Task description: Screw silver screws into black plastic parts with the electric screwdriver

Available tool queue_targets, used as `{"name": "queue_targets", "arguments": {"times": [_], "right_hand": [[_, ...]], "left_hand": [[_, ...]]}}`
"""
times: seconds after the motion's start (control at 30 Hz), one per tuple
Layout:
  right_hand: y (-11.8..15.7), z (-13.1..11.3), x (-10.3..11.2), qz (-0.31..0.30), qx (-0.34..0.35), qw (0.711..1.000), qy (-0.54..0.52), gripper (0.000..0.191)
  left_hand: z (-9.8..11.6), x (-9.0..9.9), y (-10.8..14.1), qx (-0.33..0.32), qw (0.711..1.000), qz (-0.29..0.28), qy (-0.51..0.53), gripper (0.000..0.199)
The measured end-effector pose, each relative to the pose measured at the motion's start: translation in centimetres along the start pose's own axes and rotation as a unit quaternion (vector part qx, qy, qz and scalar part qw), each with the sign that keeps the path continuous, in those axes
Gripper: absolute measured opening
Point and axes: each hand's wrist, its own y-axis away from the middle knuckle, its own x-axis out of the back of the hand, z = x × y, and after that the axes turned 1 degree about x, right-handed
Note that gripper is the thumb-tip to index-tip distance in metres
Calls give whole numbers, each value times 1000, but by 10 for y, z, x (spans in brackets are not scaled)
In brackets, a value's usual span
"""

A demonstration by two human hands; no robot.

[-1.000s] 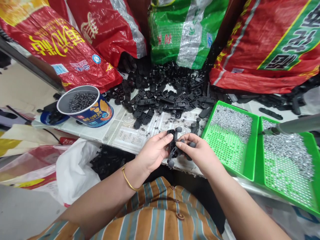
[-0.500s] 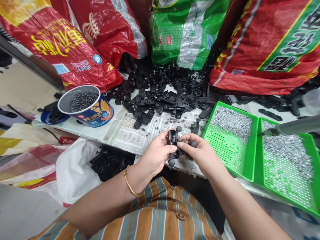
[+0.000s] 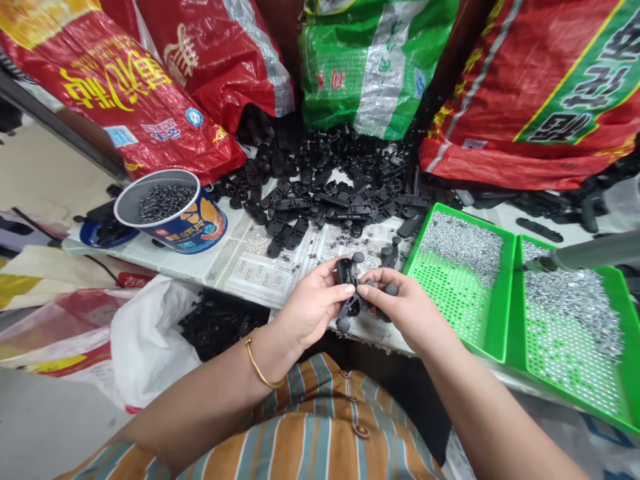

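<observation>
Both hands meet over the table's front edge. My left hand (image 3: 313, 303) is closed on a black plastic part (image 3: 345, 272) with round knobs at its ends, the thumb pressed across its middle. My right hand (image 3: 403, 301) pinches at the same part from the right, and several more black knobbed pieces (image 3: 390, 289) are held in its fingers. The fingers hide where the pieces meet. Behind the hands, a heap of black plastic parts (image 3: 345, 200) covers the back of the table.
Two green trays (image 3: 511, 300) with small silver pieces lie at the right, a grey metal tool (image 3: 595, 251) over one. A blue tub (image 3: 193, 230) of small black pieces stands left. Red bags (image 3: 165, 100) and a green bag (image 3: 370, 67) line the back.
The black part in my left hand has turned slightly, and my right fingers have shifted a little on the pieces. Both hands remain in nearly the same place.
</observation>
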Motion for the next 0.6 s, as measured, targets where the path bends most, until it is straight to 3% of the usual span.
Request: {"name": "queue_targets", "arguments": {"times": [0.17, 0.4, 0.6], "right_hand": [[0, 0, 4, 11, 4, 999, 30, 29], [-2, -4, 2, 3, -8, 999, -35, 27], [1, -6, -1, 29, -8, 999, -25, 24]], "left_hand": [[0, -2, 0, -1, 1000, 4, -1, 47], [2, -3, 0, 22, 1000, -3, -13, 47], [1, -2, -1, 10, 1000, -2, -9, 45]]}}
